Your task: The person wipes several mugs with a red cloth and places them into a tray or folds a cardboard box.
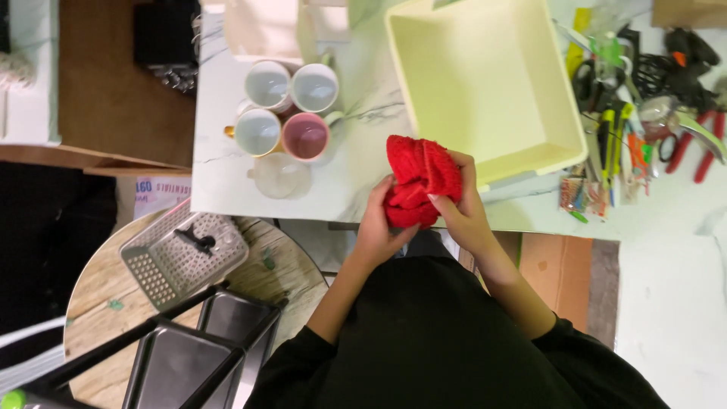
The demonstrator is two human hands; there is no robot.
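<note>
Both hands hold a bunched red knitted cloth (418,182) above the near edge of the white bench (348,178): the left hand (379,227) grips it from below, the right hand (462,208) is closed over its side. An empty pale yellow bin (485,83) stands just beyond. Risk: the cloth could snag or sweep the four mugs (288,110) nearby. A white printed sheet (155,193) lies below the bench's left edge.

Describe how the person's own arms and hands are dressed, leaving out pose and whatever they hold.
Both hands, left hand and right hand, are bare: no gloves, and no rings or watch can be made out. The forearms are uncovered too. Black sleeves are pushed up to around the elbows, matching the black top.
</note>
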